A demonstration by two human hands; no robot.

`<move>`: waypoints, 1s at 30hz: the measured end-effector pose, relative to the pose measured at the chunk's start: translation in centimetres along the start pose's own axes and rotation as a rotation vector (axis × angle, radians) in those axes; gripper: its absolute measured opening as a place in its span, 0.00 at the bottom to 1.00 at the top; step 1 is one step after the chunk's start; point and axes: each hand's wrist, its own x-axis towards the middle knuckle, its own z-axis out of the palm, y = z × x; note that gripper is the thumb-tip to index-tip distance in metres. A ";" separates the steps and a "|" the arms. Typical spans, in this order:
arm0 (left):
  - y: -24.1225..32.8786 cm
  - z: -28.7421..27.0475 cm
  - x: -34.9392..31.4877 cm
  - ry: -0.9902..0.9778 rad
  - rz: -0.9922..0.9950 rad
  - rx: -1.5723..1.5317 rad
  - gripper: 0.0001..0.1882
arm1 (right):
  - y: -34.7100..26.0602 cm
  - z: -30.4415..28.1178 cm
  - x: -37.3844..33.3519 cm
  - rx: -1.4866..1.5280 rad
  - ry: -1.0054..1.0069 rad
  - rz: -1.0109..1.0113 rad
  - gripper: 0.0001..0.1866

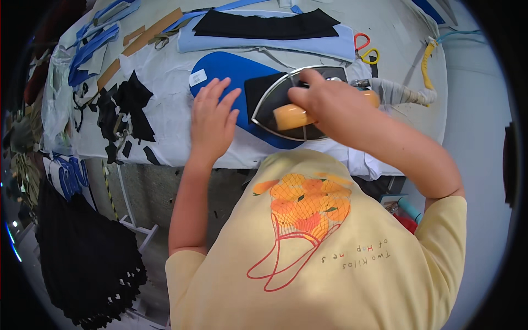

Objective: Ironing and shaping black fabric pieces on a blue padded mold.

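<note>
The right hand, its arm bent at the elbow and angled over the table's near edge, is curled around the wooden handle of an iron, which sits over black cloth on a blue board by that edge. The left hand, palm down, fingers loosely spread, holds nothing, its fingertips over the board's left end.

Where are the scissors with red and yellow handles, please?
In the head view, the scissors lie toward the upper right, by the right end of the light blue cloth and beyond the iron in the right hand.
</note>
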 end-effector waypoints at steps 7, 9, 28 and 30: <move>-0.4 -1.4 -2.4 0.218 -0.128 -0.028 0.18 | -2.0 0.0 1.8 0.031 -0.156 -0.002 0.16; -0.6 -1.6 -2.8 0.234 -0.124 -0.019 0.17 | -0.3 -0.2 1.0 -0.031 -0.181 0.119 0.18; 5.8 1.7 -0.1 0.072 -0.351 0.081 0.13 | 15.3 12.5 -12.4 0.106 0.258 0.804 0.22; 6.3 1.7 -0.1 0.117 -0.425 -0.294 0.11 | 14.8 12.0 -11.8 0.126 0.260 0.827 0.23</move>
